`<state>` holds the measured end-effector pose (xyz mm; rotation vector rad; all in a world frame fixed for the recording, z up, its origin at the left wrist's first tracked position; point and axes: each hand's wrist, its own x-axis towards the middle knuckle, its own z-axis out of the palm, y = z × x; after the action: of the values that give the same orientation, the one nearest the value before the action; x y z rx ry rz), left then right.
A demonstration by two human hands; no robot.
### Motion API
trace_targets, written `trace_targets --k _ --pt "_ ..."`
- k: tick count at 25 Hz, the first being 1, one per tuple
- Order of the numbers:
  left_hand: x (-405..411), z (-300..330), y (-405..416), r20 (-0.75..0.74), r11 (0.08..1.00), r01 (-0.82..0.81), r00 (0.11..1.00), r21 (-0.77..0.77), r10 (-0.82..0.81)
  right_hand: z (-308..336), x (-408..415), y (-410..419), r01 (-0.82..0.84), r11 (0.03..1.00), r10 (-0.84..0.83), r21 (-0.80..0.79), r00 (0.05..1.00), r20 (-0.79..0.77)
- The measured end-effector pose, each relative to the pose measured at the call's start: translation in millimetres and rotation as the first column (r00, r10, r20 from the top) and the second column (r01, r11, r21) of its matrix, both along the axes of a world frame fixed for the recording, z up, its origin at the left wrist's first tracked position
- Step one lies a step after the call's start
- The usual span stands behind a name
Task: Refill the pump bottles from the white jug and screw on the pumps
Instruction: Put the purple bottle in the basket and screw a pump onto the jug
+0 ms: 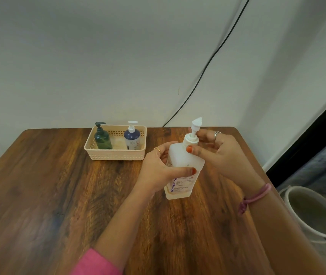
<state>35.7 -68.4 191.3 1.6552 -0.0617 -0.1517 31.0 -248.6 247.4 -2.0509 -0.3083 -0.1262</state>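
Wooden desk (49, 195). Beige basket (116, 154) at far edge holds green bottle (103, 138) and blue bottle (132, 138), both pumps on. White bottle (182, 171) upright mid-desk, right of basket. Left hand (161, 167) wrapped around its body. Right hand (217, 151) fingers pinch the pump (193, 133) collar at the neck.

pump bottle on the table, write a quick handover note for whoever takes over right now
Left hand: gripping the body of the translucent white square pump bottle, which stands on the brown wooden table.
Right hand: fingers at the collar of its white pump.
Beige plastic basket at the back holds a green bottle with a dark pump and a dark blue bottle with a white pump, both capped.
No white jug in view.
Done: basket bottles have pumps on.
Left: confirm the held bottle's pump is tight; fill levels unclear.
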Motion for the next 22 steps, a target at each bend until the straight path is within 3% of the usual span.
trace_targets --k 3,5,9,13,16,18,20,22 --pt "0 0 -1 0.020 1.000 -0.016 1.000 0.021 0.015 -10 -4 15 0.209 0.974 -0.216 0.092 0.973 0.076" --pt "1 0 -2 0.021 0.999 -0.012 1.000 0.032 0.011 -13 -3 20 0.267 0.957 -0.275 0.109 0.959 0.066" --pt "2 0 2 0.009 1.000 -0.009 1.000 0.002 0.009 -13 4 10 0.026 0.983 -0.014 0.183 0.998 -0.067" --pt "1 0 1 0.020 1.000 -0.005 1.000 0.029 0.004 -15 7 11 0.130 0.973 -0.123 0.190 0.991 -0.050" --pt "3 0 3 0.016 1.000 -0.008 1.000 0.014 0.008 -17 8 7 -0.043 0.959 0.088 0.281 0.985 -0.151" --pt "2 0 3 0.019 1.000 0.002 1.000 0.008 -0.003 -18 9 7 -0.017 0.932 0.074 0.361 0.987 -0.143" --pt "2 -1 2 0.025 1.000 0.006 1.000 0.027 -0.006 -20 11 8 0.040 0.947 -0.004 0.319 0.994 -0.113" --pt "1 -2 2 0.030 1.000 0.001 1.000 0.030 -0.002 -20 10 8 -0.033 0.950 0.085 0.309 0.984 -0.157"
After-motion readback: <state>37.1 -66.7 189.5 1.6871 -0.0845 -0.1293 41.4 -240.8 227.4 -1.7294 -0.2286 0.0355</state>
